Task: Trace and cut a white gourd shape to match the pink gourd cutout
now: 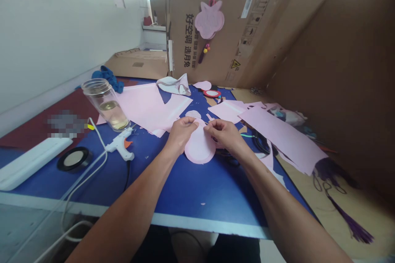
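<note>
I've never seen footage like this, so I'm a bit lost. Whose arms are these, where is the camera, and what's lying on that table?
There is no machine here: a person wears one camera on the head, looking down at their own bare arms. The left hand and right hand both pinch the far edge of a pink round cutout lying on the blue table. To the left are a glue gun, a glass jar and pink sheets. Cardboard stands behind.

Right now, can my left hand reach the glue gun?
Probably yes: the glue gun lies just left of the left hand, bare blue table between, though that hand grips the pink cutout.
</note>
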The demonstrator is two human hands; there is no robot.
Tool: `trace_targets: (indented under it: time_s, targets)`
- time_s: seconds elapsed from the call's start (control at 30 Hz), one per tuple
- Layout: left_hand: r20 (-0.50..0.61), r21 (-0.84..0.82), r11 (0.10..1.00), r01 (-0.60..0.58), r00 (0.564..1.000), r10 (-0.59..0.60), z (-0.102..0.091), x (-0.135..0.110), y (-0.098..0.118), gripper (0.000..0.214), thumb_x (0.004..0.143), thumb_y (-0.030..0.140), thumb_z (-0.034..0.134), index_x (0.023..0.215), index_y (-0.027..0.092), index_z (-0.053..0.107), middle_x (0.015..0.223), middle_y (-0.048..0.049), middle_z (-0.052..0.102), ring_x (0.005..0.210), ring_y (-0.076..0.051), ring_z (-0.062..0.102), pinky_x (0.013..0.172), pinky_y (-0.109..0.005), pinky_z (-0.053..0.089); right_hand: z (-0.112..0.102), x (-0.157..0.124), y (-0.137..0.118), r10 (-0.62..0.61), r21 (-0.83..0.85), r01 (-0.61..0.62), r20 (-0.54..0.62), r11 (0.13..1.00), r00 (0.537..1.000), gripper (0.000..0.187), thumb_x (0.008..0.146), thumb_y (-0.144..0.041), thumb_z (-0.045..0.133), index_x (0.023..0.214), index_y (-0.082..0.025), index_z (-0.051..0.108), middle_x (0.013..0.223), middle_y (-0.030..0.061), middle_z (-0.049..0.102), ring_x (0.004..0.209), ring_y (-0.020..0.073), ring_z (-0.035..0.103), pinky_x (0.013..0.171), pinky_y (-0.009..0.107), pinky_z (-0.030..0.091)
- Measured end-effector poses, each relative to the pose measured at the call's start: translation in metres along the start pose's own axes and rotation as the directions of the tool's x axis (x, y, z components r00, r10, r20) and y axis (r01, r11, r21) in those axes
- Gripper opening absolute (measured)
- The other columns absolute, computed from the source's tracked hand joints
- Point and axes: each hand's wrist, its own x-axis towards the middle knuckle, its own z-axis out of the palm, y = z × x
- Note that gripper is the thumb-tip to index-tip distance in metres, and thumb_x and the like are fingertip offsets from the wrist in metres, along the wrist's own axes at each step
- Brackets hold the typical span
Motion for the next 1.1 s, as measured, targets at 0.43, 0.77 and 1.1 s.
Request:
trace_targets:
  time_s: [0.43, 0.77, 1.1]
  targets:
    - [-0.015, -0.011, 1.0, -0.007, 1.0, 0.007, 0.0, -0.001, 0.001, 0.029, 0.069, 0.041, 0.087, 0.082, 0.019, 0.073, 0.072, -0.0016, 0.071, 0.061, -0.016, 0.062, 0.06, -0.029, 0.047, 0.001, 0.001, 0.0, -0.05, -0.006, 0.05, 0.029, 0.999, 0.998, 0.028, 0.077, -0.046, 0.075, 0.077, -0.02, 0.064, 0.064, -0.0033, 0.058, 0.057, 0.0123, 0.046, 0.053, 0.027, 0.035]
    - [-0.03, -0.161, 0.987, -0.014, 1.0, 0.009, -0.003, 0.003, 0.003, 0.034, 0.06, 0.038, 0.095, 0.073, 0.018, 0.072, 0.067, -0.0001, 0.068, 0.06, -0.015, 0.06, 0.06, -0.028, 0.046, -0.007, 0.003, 0.002, -0.022, 0.037, 0.019, 0.083, 0.999, 0.996, 0.034, 0.082, -0.053, 0.076, 0.08, -0.02, 0.066, 0.068, -0.0015, 0.062, 0.061, 0.013, 0.051, 0.056, 0.026, 0.037]
    - [-0.186, -0.342, 0.939, -0.029, 0.982, -0.038, -0.015, 0.018, 0.004, 0.036, 0.055, 0.029, 0.097, 0.071, 0.016, 0.068, 0.068, -0.0017, 0.071, 0.064, -0.015, 0.065, 0.066, -0.028, 0.053, -0.009, 0.003, 0.0, -0.174, -0.23, 0.187, 0.075, 0.955, 0.982, 0.033, 0.098, -0.04, 0.059, 0.11, -0.019, 0.081, 0.099, 0.0069, 0.081, 0.084, 0.0216, 0.069, 0.077, 0.033, 0.051]
